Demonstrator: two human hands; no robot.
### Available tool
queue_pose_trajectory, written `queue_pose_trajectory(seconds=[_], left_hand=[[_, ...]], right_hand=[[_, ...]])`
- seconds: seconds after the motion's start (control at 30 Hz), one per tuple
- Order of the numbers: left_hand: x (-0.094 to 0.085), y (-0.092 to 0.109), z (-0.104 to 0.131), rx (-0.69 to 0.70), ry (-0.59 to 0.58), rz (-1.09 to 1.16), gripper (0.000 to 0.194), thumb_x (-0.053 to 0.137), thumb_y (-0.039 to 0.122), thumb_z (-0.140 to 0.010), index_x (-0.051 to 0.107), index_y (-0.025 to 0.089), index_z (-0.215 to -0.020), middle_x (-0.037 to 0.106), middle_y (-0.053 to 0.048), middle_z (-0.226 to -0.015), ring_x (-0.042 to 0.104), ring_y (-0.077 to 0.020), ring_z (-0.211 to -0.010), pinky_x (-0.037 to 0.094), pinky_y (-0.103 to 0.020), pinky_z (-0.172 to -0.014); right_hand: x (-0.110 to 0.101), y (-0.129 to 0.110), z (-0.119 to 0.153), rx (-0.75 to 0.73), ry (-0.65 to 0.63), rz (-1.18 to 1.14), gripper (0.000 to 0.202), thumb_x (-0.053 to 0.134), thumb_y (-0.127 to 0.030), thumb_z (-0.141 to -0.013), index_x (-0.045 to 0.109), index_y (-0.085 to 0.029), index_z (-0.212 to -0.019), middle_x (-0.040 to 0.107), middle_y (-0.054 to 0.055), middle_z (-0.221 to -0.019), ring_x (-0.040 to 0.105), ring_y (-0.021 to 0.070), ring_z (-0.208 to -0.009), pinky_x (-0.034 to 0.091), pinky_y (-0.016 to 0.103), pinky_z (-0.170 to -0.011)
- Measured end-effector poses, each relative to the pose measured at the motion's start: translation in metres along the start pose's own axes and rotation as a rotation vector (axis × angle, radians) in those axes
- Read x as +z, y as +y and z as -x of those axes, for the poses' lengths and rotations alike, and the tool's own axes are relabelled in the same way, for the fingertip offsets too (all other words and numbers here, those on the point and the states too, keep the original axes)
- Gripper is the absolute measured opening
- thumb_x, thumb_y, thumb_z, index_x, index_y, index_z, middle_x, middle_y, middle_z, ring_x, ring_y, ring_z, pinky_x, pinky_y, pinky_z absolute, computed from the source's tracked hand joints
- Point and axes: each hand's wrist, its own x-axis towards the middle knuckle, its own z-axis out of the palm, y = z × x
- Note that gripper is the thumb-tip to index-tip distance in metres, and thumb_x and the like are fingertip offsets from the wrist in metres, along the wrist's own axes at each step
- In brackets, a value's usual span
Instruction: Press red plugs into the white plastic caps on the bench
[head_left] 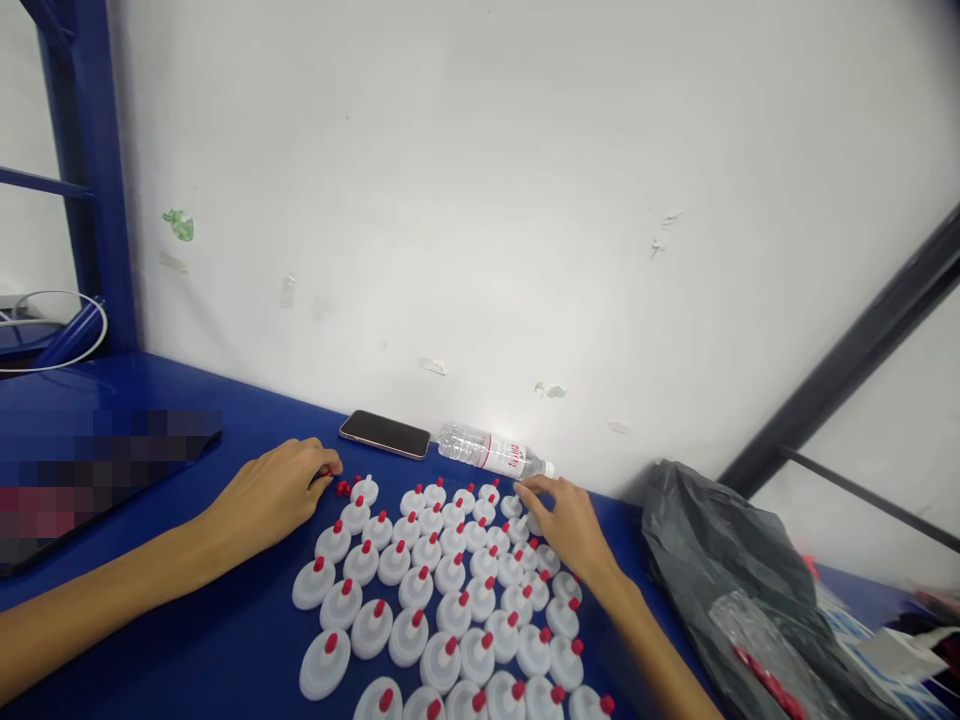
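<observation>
Many round white nozzle lids [372, 628] stand on the blue table, most with a red tip cap [331, 643] on the nozzle. At the left, my left hand [281, 490] is closed in a pinch at a small pile of loose red tip caps [343, 489], with a bit of red showing at its fingertips. A white lid with a bare nozzle [365, 488] stands beside that pile. At the far right of the group, my right hand [568, 522] has its fingertips together at the top of an uncapped white lid [511, 506]. The palm partly hides other lids.
A phone [385, 434] and a clear water bottle [491, 452] lie along the wall behind the lids. A dark grey plastic bag [705, 560] sits at the right, with a clear bag of red pieces [765, 670] on it. A dark flat object [150, 480], partly blurred, is at the left.
</observation>
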Motion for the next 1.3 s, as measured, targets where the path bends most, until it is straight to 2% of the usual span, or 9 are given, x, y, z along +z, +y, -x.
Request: queue_pose_trajectory(seconds=[0.1, 0.27, 0.33, 0.53, 0.73, 0.87, 1.0, 1.17, 1.3], left_hand=[[-0.001, 0.001, 0.001, -0.005, 0.001, 0.011, 0.021, 0.079, 0.038, -0.111, 0.079, 0.022, -0.124, 0.080, -0.008, -0.134, 0.077, -0.0283, -0.126, 0.067, -0.051, -0.110], [-0.001, 0.002, 0.001, -0.009, 0.001, 0.044, 0.023, 0.078, 0.041, -0.111, 0.079, 0.021, -0.122, 0.081, -0.008, -0.129, 0.078, -0.0267, -0.119, 0.067, -0.050, -0.106], [0.000, 0.002, 0.002, -0.002, -0.005, 0.065, 0.024, 0.077, 0.042, -0.112, 0.079, 0.021, -0.122, 0.081, -0.008, -0.129, 0.079, -0.0269, -0.120, 0.067, -0.050, -0.108], [0.001, 0.001, 0.001, 0.022, -0.001, 0.101, 0.024, 0.078, 0.043, -0.112, 0.080, 0.021, -0.122, 0.082, -0.008, -0.127, 0.080, -0.0268, -0.118, 0.068, -0.050, -0.108], [-0.003, 0.001, 0.002, 0.067, 0.212, 0.146, 0.021, 0.076, 0.039, -0.113, 0.080, 0.021, -0.122, 0.082, -0.007, -0.125, 0.079, -0.0267, -0.117, 0.067, -0.050, -0.107], [-0.006, 0.009, 0.012, 0.292, 0.436, 0.205, 0.023, 0.059, 0.035, -0.118, 0.078, 0.021, -0.124, 0.081, -0.007, -0.116, 0.077, -0.0262, -0.110, 0.065, -0.044, -0.093], [-0.006, 0.029, 0.034, 0.602, 0.589, 0.234, 0.025, 0.051, 0.033, -0.119, 0.071, 0.026, -0.132, 0.080, -0.006, -0.118, 0.071, -0.0255, -0.111, 0.059, -0.039, -0.089], [-0.001, 0.056, 0.061, 0.853, 0.568, 0.232, 0.025, 0.057, 0.032, -0.119, 0.065, 0.026, -0.142, 0.076, -0.005, -0.116, 0.065, -0.0248, -0.108, 0.056, -0.038, -0.084], [0.004, 0.066, 0.070, 0.946, 0.497, 0.238, 0.020, 0.045, 0.022, -0.122, 0.065, 0.024, -0.122, 0.073, -0.003, -0.107, 0.062, -0.0236, -0.099, 0.053, -0.039, -0.084]], right_hand=[[-0.006, -0.004, 0.004, -0.066, -0.014, -0.002, 0.032, 0.074, -0.046, -0.115, 0.078, -0.019, -0.132, 0.083, 0.009, -0.133, 0.080, 0.0270, -0.125, 0.064, 0.056, -0.115], [-0.008, -0.023, 0.011, -0.172, -0.079, 0.039, 0.052, 0.038, -0.049, -0.127, 0.083, -0.029, -0.142, 0.081, 0.009, -0.152, 0.066, 0.0345, -0.157, 0.047, 0.072, -0.134], [-0.005, -0.029, 0.012, -0.190, -0.102, 0.063, 0.055, 0.034, -0.052, -0.127, 0.082, -0.033, -0.147, 0.080, 0.005, -0.156, 0.063, 0.0370, -0.161, 0.044, 0.079, -0.134], [0.000, -0.028, 0.012, -0.242, -0.087, 0.107, 0.053, 0.036, -0.048, -0.127, 0.081, -0.031, -0.148, 0.083, 0.004, -0.150, 0.068, 0.0368, -0.156, 0.052, 0.078, -0.129], [-0.009, -0.026, 0.010, -0.305, 0.189, 0.133, 0.035, 0.058, -0.048, -0.121, 0.081, -0.023, -0.130, 0.088, 0.013, -0.131, 0.081, 0.0374, -0.133, 0.055, 0.073, -0.125], [-0.019, -0.047, 0.017, -0.392, 0.333, 0.132, 0.018, 0.061, -0.034, -0.120, 0.074, -0.023, -0.124, 0.085, 0.012, -0.119, 0.085, 0.0307, -0.112, 0.070, 0.051, -0.101], [-0.022, -0.086, 0.031, -0.545, 0.310, 0.138, 0.016, 0.057, -0.021, -0.120, 0.070, -0.022, -0.128, 0.083, 0.010, -0.122, 0.085, 0.0250, -0.106, 0.070, 0.039, -0.089], [-0.014, -0.130, 0.045, -0.772, 0.282, 0.106, 0.017, 0.056, -0.013, -0.118, 0.069, -0.020, -0.124, 0.088, 0.004, -0.118, 0.085, 0.0223, -0.105, 0.069, 0.037, -0.095], [-0.012, -0.148, 0.051, -0.836, 0.363, 0.059, 0.018, 0.057, -0.008, -0.114, 0.070, -0.021, -0.119, 0.090, 0.005, -0.118, 0.086, 0.0205, -0.101, 0.071, 0.031, -0.093]])
